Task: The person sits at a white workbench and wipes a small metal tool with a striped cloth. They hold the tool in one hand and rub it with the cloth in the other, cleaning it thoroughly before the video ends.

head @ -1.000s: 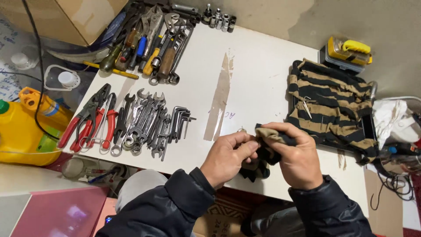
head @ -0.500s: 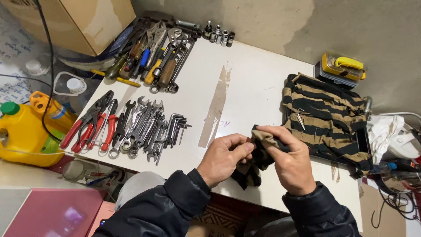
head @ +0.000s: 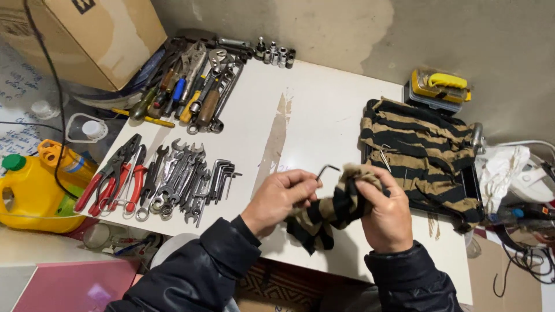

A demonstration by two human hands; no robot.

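My left hand [head: 281, 197] pinches a small black hex key [head: 327, 170] near the front edge of the white table [head: 324, 110]. My right hand [head: 386, 215] grips a black and tan striped rag [head: 324, 216] that wraps the key's lower end and hangs below both hands. A larger striped cloth [head: 422, 150] lies spread over a dark tray at the right, with a thin metal piece resting on it.
Pliers [head: 115, 173], wrenches [head: 176, 179] and hex keys [head: 222, 173] lie in rows at the left. Screwdrivers and more tools [head: 191, 81] fill the far left corner, sockets [head: 276, 53] beside them. A cardboard box [head: 87, 34], yellow jug [head: 32, 190] and yellow case [head: 439, 86] surround the table.
The hex key now sticks out of the rag between my hands, where before the rag covered it. The view has shifted slightly down and left.
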